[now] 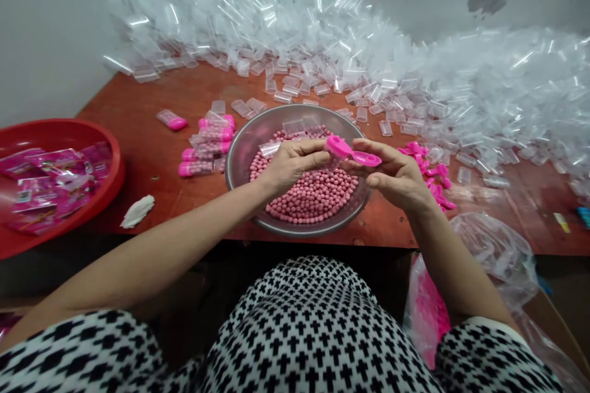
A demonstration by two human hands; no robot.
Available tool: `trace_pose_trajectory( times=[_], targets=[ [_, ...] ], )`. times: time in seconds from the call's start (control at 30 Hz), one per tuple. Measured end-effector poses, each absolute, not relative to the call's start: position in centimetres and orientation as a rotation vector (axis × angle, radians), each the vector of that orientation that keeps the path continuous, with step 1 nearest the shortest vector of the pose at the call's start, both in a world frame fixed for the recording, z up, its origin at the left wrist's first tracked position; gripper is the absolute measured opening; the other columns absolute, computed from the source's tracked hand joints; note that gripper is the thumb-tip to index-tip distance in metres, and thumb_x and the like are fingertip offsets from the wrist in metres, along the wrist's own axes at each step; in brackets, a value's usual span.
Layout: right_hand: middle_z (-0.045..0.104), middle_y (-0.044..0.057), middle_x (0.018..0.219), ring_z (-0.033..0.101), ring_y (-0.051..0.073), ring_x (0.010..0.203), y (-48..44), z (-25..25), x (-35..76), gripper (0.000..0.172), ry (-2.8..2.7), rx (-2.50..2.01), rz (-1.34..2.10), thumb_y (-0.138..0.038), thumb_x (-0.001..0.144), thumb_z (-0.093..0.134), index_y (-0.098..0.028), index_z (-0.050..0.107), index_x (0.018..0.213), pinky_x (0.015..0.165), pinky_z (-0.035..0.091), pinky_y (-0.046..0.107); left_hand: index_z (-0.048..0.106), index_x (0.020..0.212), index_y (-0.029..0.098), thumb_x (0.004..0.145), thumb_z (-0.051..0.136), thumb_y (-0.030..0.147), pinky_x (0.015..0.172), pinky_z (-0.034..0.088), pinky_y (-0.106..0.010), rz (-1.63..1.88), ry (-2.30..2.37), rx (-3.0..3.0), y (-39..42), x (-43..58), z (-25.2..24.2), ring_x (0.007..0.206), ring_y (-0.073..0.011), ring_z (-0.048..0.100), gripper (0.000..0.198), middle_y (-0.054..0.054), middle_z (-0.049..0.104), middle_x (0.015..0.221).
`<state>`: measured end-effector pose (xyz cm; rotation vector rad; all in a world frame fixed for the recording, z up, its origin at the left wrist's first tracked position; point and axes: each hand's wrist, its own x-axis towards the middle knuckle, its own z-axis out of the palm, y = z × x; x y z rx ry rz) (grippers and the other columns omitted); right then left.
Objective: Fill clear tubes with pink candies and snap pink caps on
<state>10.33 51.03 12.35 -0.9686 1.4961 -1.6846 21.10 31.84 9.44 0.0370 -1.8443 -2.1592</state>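
Above the metal bowl, my left hand grips a small clear plastic bottle between thumb and fingers. A pink flip cap sits at the bottle's right end, its lid swung open to the right. My right hand has its fingers about the cap and lid, with the thumb a little apart below. Pink beads fill much of the bowl, and a few clear bottles lie on top of them. Part of the held bottle is hidden by my left fingers.
Clear empty bottles are heaped along the wall. Filled bottles with pink caps lie left of the bowl. Loose pink caps lie to the right. A red basin with pink packets stands at left; a plastic bag hangs at right.
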Motion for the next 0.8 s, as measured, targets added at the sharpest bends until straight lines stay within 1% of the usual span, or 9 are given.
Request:
trace_pose_trajectory(
  times=[0.07,0.13,0.17,0.23,0.37,0.47,0.63,0.73,0.8],
  targets=[
    [0.075,0.001,0.096,0.072,0.016,0.08,51.1,11.9,10.1,0.04,1.472,-0.859,-1.769,-0.041,0.068,0.088,-0.026,0.075,0.103,0.085,0.059,0.035,0.081,0.097,0.017,0.075,0.081,0.044,0.085,0.059,-0.035,-2.121,-1.913,-0.041,32.0,21.1,9.5,0.09,-0.023,0.073,0.035,-0.009,0.079,0.095],
    [0.072,0.0,0.08,0.069,0.013,0.07,50.8,11.7,9.9,0.035,1.493,-0.787,-1.811,-0.044,0.064,0.089,-0.022,0.076,0.088,0.076,0.06,0.029,0.081,0.098,0.018,0.077,0.079,0.042,0.082,0.059,-0.034,-2.066,-1.994,-0.132,32.0,21.2,9.3,0.088,-0.0221,0.073,0.031,-0.008,0.079,0.093],
    [0.071,0.0,0.078,0.067,0.013,0.068,50.5,11.6,9.8,0.036,1.489,-0.76,-1.8,-0.046,0.062,0.09,-0.021,0.076,0.084,0.071,0.06,0.028,0.081,0.098,0.019,0.078,0.079,0.041,0.082,0.059,-0.034,-2.019,-2.029,-0.171,32.0,21.2,9.2,0.089,-0.0221,0.072,0.029,-0.008,0.079,0.094],
    [0.071,0.002,0.084,0.067,0.014,0.071,50.0,11.7,9.6,0.04,1.445,-0.724,-1.723,-0.049,0.062,0.089,-0.019,0.074,0.084,0.067,0.062,0.028,0.081,0.097,0.022,0.079,0.079,0.04,0.089,0.057,-0.035,-1.881,-2.072,-0.204,31.7,21.2,8.8,0.097,-0.023,0.071,0.025,-0.007,0.078,0.099],
    [0.071,0.004,0.097,0.07,0.018,0.086,49.2,12.2,9.6,0.044,1.341,-0.655,-1.585,-0.053,0.068,0.084,-0.019,0.072,0.094,0.071,0.064,0.032,0.081,0.096,0.025,0.078,0.08,0.039,0.104,0.049,-0.04,-1.694,-2.098,-0.174,31.0,21.1,8.0,0.113,-0.0247,0.065,0.023,-0.008,0.076,0.109],
    [0.071,0.004,0.096,0.07,0.017,0.086,48.7,12.4,9.8,0.046,1.317,-0.591,-1.548,-0.05,0.066,0.087,-0.019,0.07,0.096,0.074,0.064,0.031,0.08,0.101,0.026,0.079,0.079,0.037,0.108,0.045,-0.043,-1.683,-2.111,-0.197,31.0,21.0,7.8,0.12,-0.025,0.061,0.025,-0.009,0.074,0.113],
    [0.074,0.007,0.081,0.071,0.022,0.086,48.0,12.2,10.5,0.045,1.2,-0.503,-1.471,-0.055,0.066,0.083,-0.017,0.071,0.086,0.08,0.063,0.039,0.08,0.102,0.028,0.082,0.076,0.037,0.11,0.042,-0.047,-1.712,-2.081,-0.237,31.4,21.0,8.1,0.124,-0.0261,0.057,0.022,-0.007,0.075,0.11],
    [0.072,0.004,0.072,0.071,0.021,0.08,47.6,11.7,10.9,0.038,1.193,-0.481,-1.562,-0.048,0.063,0.086,-0.017,0.069,0.077,0.084,0.062,0.041,0.08,0.1,0.028,0.081,0.077,0.035,0.111,0.041,-0.047,-1.724,-2.061,-0.245,31.3,21.0,8.2,0.123,-0.026,0.057,0.02,-0.006,0.076,0.106],
    [0.072,0.003,0.071,0.072,0.021,0.08,47.2,11.3,11.1,0.036,1.19,-0.487,-1.611,-0.044,0.062,0.087,-0.016,0.069,0.076,0.086,0.062,0.042,0.081,0.098,0.029,0.081,0.077,0.033,0.111,0.041,-0.046,-1.728,-2.05,-0.234,31.2,21.0,8.2,0.123,-0.0256,0.057,0.018,-0.006,0.076,0.107]
  ],
)
